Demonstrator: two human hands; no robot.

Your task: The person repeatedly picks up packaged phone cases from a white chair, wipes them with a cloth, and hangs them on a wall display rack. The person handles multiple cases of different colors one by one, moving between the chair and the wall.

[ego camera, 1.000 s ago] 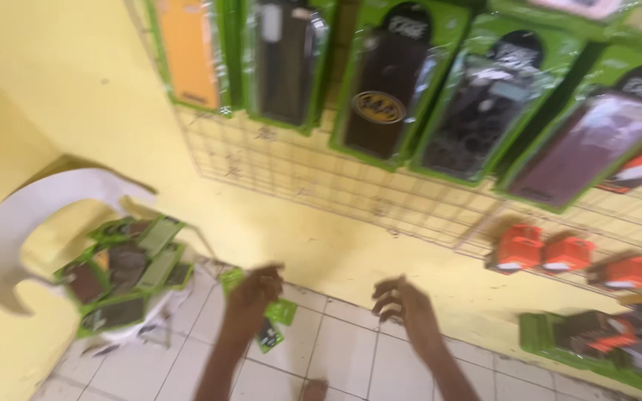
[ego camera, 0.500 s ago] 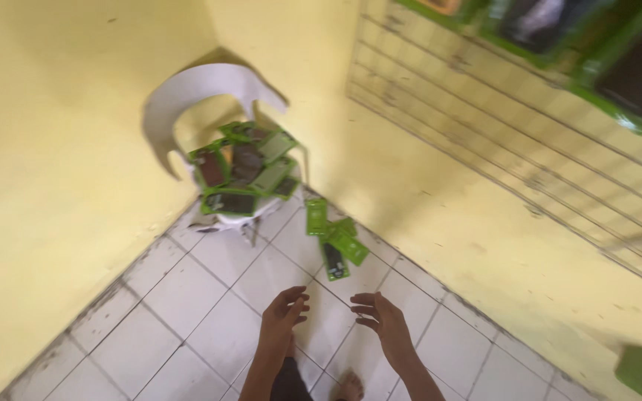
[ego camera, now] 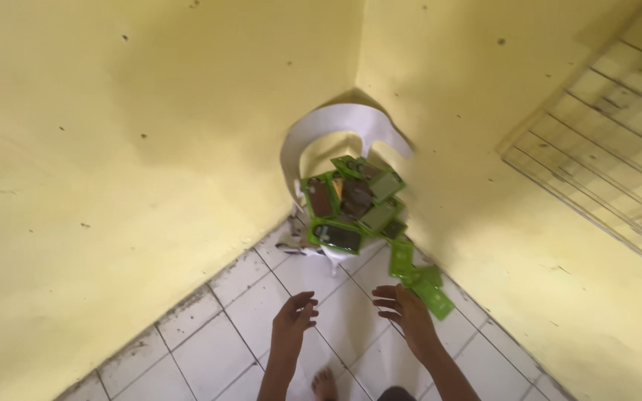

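Both grips spread, holding nothing: left hand (ego camera: 292, 318) and right hand (ego camera: 409, 312) hover low centre over the tiled floor (ego camera: 217, 334). Green packs (ego camera: 419, 284) lie just right of the right hand; more packs fill the white chair (ego camera: 332, 137) in the corner above.

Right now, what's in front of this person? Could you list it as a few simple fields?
place: corner of two yellow walls over a white tiled floor
chair: white plastic chair in the corner
on chair: pile of green packaged items
on floor: more green packages by the right wall
wall fixture: wire grid rack on the right wall
left hand: empty, fingers spread, above the floor
right hand: empty, close to the floor packages
foot: bare foot at the bottom edge
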